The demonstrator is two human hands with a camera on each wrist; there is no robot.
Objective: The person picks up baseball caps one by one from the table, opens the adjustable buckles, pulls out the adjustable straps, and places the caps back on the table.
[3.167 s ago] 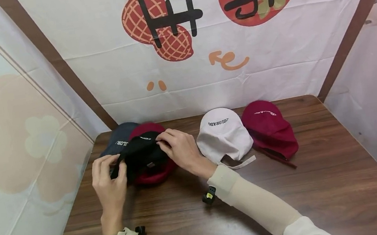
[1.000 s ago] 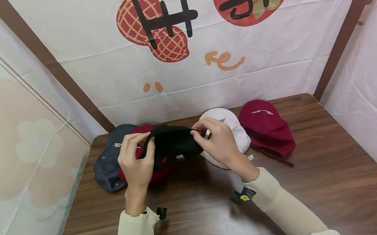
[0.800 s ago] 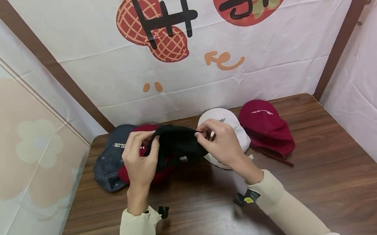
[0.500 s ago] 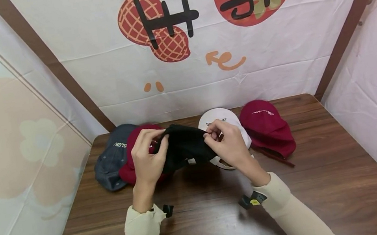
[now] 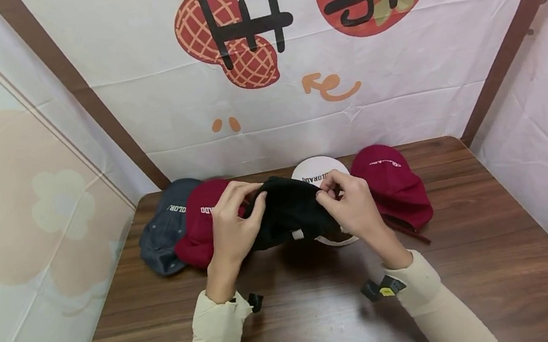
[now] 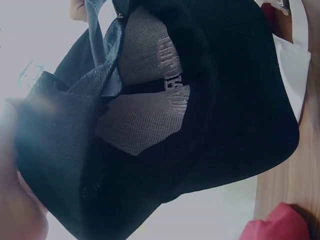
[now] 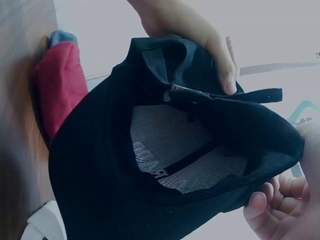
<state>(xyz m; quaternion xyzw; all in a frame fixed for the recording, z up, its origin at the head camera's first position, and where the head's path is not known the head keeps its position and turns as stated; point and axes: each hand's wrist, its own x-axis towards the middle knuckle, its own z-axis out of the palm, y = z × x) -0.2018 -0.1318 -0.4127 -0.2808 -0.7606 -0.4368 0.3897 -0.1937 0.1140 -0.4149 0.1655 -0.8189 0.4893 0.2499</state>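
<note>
A black baseball cap (image 5: 292,209) is held up over the table, its far part overlapping the white cap in the head view. My left hand (image 5: 233,222) pinches its left edge between thumb and fingers. At the opposite edge, my right hand (image 5: 353,204) pinches the cloth the same way. In the left wrist view the inside of the black cap (image 6: 240,100) shows, with grey backing and the reverse of raised lettering. Its back strap (image 7: 265,95) and a small metal buckle appear in the right wrist view. A white label (image 5: 297,234) hangs at the near side.
Along the table's back edge lie a dark blue cap (image 5: 159,249), a maroon cap (image 5: 196,233) overlapping it, a white cap (image 5: 313,171) partly hidden behind the black one, and another maroon cap (image 5: 396,189) at the right. The wooden table (image 5: 315,327) meets a printed cloth wall (image 5: 189,159).
Both hands have lifted the black cap off the left maroon cap and carried it right, towards the white cap. More of the blue and left maroon caps now shows.
</note>
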